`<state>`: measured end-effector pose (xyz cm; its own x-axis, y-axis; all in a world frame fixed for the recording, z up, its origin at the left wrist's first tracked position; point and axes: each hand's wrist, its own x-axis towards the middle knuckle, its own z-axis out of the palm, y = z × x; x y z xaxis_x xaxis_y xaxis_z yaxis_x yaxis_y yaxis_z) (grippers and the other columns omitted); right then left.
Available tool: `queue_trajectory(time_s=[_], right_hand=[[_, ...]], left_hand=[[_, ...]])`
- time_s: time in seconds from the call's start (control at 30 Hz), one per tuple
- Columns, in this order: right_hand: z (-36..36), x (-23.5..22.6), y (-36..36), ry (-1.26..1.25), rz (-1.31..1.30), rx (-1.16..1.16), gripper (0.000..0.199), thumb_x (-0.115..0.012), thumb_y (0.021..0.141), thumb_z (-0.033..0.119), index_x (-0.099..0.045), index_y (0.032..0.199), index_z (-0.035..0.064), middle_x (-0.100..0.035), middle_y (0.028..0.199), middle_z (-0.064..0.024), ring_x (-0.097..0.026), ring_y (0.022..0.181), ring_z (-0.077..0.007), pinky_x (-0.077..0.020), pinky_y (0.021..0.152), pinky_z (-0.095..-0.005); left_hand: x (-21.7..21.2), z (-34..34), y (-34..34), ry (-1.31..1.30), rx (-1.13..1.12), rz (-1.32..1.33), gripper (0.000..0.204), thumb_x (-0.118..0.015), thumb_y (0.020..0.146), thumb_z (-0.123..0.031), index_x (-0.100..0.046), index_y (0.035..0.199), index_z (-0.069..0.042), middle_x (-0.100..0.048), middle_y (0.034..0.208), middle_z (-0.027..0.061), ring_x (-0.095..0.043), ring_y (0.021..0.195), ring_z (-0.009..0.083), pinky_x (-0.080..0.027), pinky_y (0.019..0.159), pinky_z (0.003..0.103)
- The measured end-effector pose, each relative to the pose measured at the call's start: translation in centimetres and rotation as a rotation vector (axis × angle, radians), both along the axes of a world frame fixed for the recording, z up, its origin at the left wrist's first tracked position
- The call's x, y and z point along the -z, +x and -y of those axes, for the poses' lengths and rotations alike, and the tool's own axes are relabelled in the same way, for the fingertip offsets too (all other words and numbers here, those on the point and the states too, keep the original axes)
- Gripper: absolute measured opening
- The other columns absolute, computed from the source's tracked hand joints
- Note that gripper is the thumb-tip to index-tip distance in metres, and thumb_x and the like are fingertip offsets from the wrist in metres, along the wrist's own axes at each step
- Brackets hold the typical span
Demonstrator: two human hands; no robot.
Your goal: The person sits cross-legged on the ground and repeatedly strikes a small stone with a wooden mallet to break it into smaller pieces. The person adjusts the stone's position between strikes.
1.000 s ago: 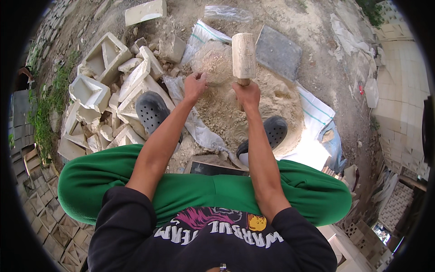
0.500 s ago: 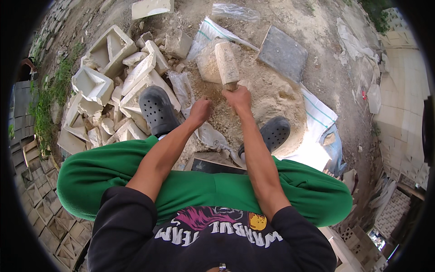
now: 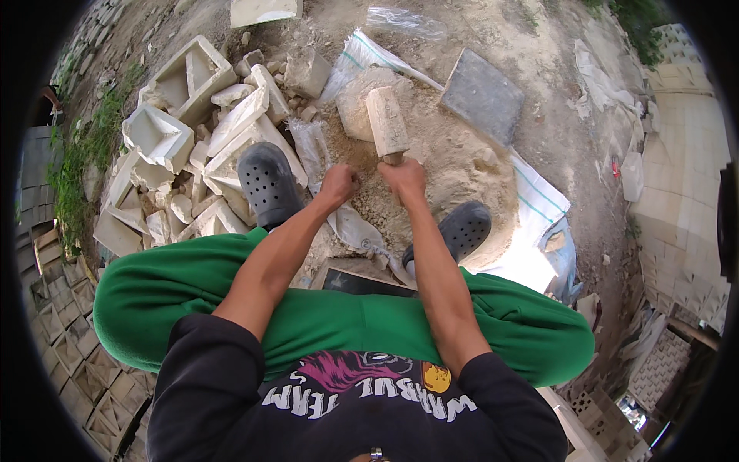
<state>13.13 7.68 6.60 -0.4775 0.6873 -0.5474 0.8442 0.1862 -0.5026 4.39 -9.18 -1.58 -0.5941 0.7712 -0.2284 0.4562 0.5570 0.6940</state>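
Observation:
My right hand (image 3: 403, 179) is closed round the handle of a pale wooden mallet (image 3: 386, 122). The thick mallet head points away from me, over a dusty flat block (image 3: 356, 108) among the crumbled material. Just to the left, my left hand (image 3: 339, 183) is closed low over the rubble; whatever its fingers hold, if anything, is hidden. A heap of tan powder and crumbs (image 3: 469, 165) spreads to the right of the mallet, on a white woven sack (image 3: 539, 185) with green stripes.
Broken cream-coloured blocks (image 3: 185, 85) are piled on the left beside my grey clog (image 3: 267, 181). A grey square slab (image 3: 485, 94) lies at the far right of the powder. Clear plastic (image 3: 406, 23) lies farther off. Stacked blocks (image 3: 685, 169) line the right side.
The mallet and my right hand have come slightly lower and nearer to me. My left hand has stayed nearly in place, still closed.

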Motion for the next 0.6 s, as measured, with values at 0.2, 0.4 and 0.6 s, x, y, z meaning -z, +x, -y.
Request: queue_trajectory(time_s=[0.2,0.4,0.6], right_hand=[[-0.6,-6.7,-3.4,0.186,-0.399,-0.036,0.043,-0.074,0.071,0.040,-0.073,0.092,0.0015,-0.071,0.086,-0.0238,-0.069,0.086,-0.0438,-0.0561,0.076,-0.0480],[-0.4,-0.9,-3.0,0.325,-0.404,-0.088,0.044,-0.075,0.070,0.040,-0.073,0.094,0.0028,-0.072,0.085,-0.0231,-0.070,0.083,-0.0435,-0.0571,0.075,-0.0482],[-1.3,-1.3,-1.9,0.102,-0.032,-0.091,0.045,-0.073,0.068,0.040,-0.074,0.088,-0.0005,-0.072,0.083,-0.0227,-0.072,0.084,-0.0401,-0.0573,0.074,-0.0467]], left_hand=[[-0.2,-0.7,0.2,-0.200,0.032,-0.059,0.010,-0.069,0.071,-0.007,-0.075,0.079,-0.005,-0.070,0.081,0.0212,-0.070,0.080,0.0384,-0.056,0.074,0.048],[-3.0,-2.4,0.2,-0.368,0.047,-0.060,0.014,-0.065,0.075,-0.007,-0.074,0.083,-0.001,-0.071,0.088,0.0231,-0.070,0.086,0.0414,-0.057,0.077,0.049],[-2.5,-1.1,0.9,-0.257,-0.023,-0.098,0.010,-0.064,0.071,-0.004,-0.070,0.076,0.001,-0.068,0.083,0.0268,-0.069,0.081,0.0437,-0.055,0.072,0.052]])
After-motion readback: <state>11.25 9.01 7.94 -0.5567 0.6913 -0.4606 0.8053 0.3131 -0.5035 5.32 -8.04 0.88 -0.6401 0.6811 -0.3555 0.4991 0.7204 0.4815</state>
